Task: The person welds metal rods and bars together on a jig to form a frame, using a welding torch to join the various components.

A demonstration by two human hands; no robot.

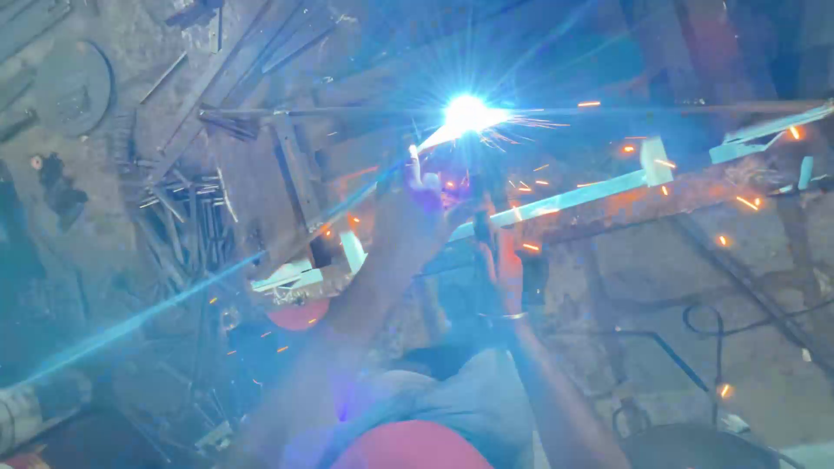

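A welding arc [469, 113] burns white-blue on a thin rod above a long rusty metal frame bar [608, 195]. My left hand [408, 195] is raised just below the arc, and its fingertips pinch the thin welding rod [432, 139] that leads up to the flash. My right hand [497, 239] sits close beside it, closed around a dark electrode holder [480, 217]; glare hides the details. A bangle [504, 314] rings my right wrist. Orange sparks scatter to the right along the bar.
Scrap rods and strips [187, 217] lie heaped on the floor at left, near a round metal disc [74, 87]. A dark cable [721, 334] loops across the floor at right. A metal cylinder [35, 408] is at lower left.
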